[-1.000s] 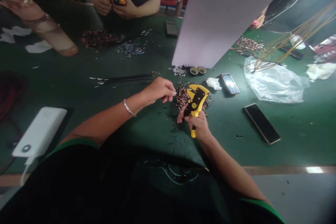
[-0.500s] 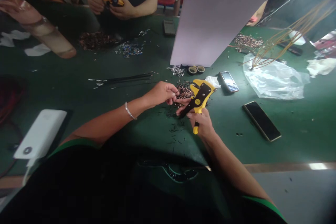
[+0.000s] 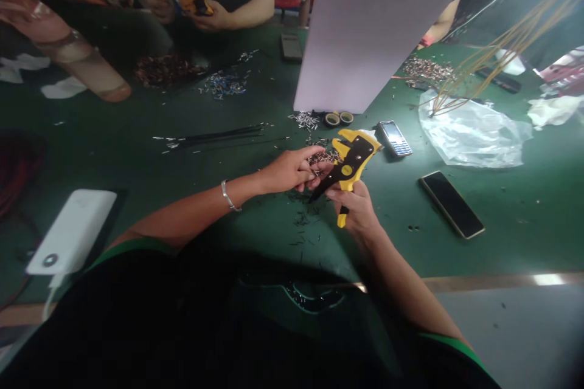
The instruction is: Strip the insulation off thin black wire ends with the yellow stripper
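Observation:
My right hand [image 3: 358, 203] grips a yellow and black wire stripper [image 3: 353, 158], its jaws tilted up and to the left. My left hand [image 3: 294, 170] is closed, with its fingertips bunched beside the tool's black lower part and close to my right fingers. Whatever those fingertips hold is too small to make out. Behind and partly under them lies a pile of small copper-coloured pieces [image 3: 323, 158]. Short black bits [image 3: 298, 237] are scattered on the green table in front of my hands.
Black wires [image 3: 219, 135] lie to the left. Silver terminals [image 3: 306, 120] and tape rolls [image 3: 338, 119] sit below an upright panel [image 3: 349, 30]. On the right are a keypad device [image 3: 395, 138], a phone [image 3: 451, 203] and a plastic bag [image 3: 474, 134]. A power bank [image 3: 73, 231] lies left; a co-worker sits opposite.
My left hand has shifted right and slightly down, covering part of the copper-coloured pile and coming nearer the wire stripper. My right hand keeps its hold on the tool, nearly still.

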{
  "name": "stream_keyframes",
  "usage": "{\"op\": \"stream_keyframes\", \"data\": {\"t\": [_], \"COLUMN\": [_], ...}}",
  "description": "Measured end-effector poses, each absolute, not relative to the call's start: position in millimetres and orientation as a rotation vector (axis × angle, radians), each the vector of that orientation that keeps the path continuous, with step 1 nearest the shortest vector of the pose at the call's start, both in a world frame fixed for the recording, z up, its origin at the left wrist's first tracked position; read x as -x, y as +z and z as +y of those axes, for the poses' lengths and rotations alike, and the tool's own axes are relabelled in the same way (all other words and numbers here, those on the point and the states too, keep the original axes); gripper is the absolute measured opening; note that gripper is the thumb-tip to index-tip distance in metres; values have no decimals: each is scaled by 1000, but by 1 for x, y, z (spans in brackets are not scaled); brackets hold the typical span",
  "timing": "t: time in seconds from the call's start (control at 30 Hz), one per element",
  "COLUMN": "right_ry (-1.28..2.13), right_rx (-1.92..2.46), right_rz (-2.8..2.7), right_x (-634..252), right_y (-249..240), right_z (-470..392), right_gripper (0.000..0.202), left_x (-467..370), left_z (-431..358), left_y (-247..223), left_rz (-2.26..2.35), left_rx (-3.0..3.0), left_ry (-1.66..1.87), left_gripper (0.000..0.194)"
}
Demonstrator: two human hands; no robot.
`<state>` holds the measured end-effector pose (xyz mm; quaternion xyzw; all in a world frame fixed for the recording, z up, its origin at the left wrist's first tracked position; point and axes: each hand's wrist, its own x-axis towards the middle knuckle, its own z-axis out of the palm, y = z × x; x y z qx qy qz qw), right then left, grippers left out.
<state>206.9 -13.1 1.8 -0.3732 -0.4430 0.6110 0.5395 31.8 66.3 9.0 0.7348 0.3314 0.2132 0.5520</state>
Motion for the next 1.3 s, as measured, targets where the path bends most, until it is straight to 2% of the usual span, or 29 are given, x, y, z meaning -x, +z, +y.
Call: {"op": "stream_keyframes", "data": {"t": [0.2,0.3,0.37,0.57,0.67,0.93,1.03,1.13,1.23,1.3], "right_ry": [1135,949,880,750,714,785,810,821,970,1118], "right_rx": [1094,1154,1168,1245,1309,1234,1207,1201,1152,1091], "right_rz": [-1107,-1138,-1146,-1277,-1349,-1433,-1370,-1279,-1226,-1195], "right_x": [-213,-216,-216,-200,-189,-182,-189,-201,-213,-219], "right_y": [7,4,0,4,9,15,19,19,18,18], "right_z": [-11,-9,-8,-5,-3,-3,-2,0,-1,-4], "right_gripper": [43,43,44,47,44,31,30,19,9,12], "left_x": [-26,-27,-29,-36,-41,-42,-38,-31,-23,-20], "left_z": [77,70,61,39,35,33,34,40,49,54], "left_y": [6,11,15,12,7,10,12,19,32,41], "left_rz": [984,839,698,592,558,599,567,550,538,511], "left_rx": [-1812,-1764,-1777,-1902,-1851,-1619,-1400,-1215,-1173,-1160], "left_ry": [729,664,617,571,610,685,704,719,747,719], "left_gripper": [46,44,53,106,116,100,87,75,72,73]}}
